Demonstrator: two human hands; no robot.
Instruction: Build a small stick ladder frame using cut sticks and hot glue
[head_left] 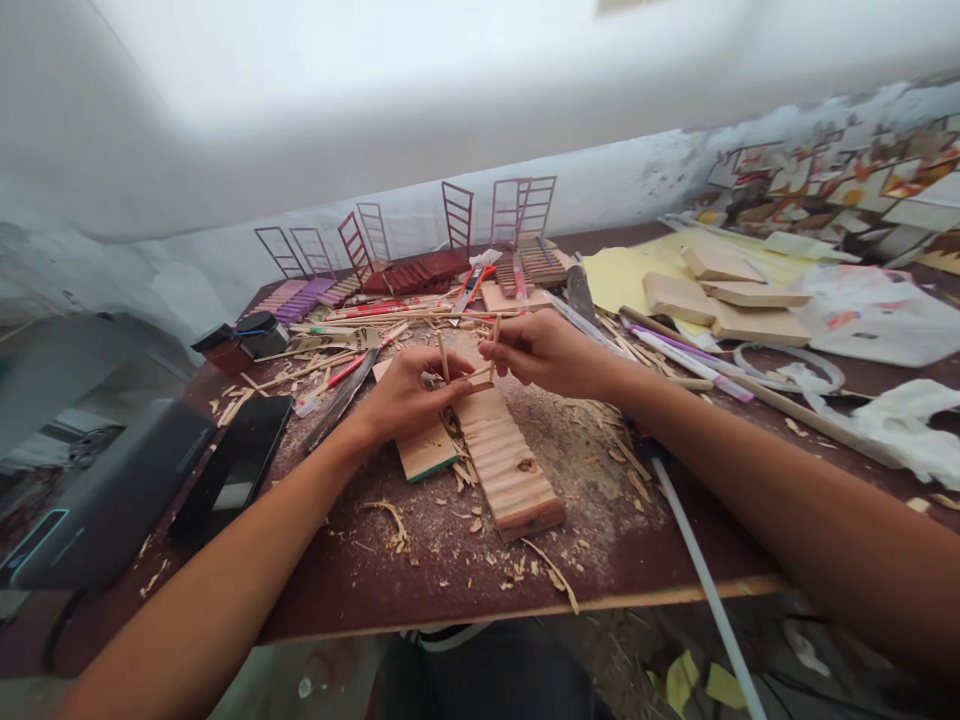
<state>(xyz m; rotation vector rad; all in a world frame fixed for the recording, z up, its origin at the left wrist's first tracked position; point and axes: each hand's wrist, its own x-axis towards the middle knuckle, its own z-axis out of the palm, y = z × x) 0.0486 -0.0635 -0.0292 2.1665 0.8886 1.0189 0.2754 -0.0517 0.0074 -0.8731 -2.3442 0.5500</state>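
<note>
My left hand point(409, 395) and my right hand point(544, 350) meet over the middle of a dark red table point(450, 580). Both pinch a small frame of thin wooden sticks point(469, 368): the left fingers hold one upright stick, the right fingers hold the other. Under the hands lies a ridged wooden block point(508, 462) beside a flat board with a green edge point(425, 452). Wood shavings and sawdust lie all around them.
A black phone point(236, 465) and a dark case point(112, 500) lie at left. Small painted stick chairs point(420, 255) stand along the back edge. Wooden blocks point(720, 295) on yellow paper, plastic bags point(885, 320), loose sticks, pens and a long white rod point(701, 575) lie right.
</note>
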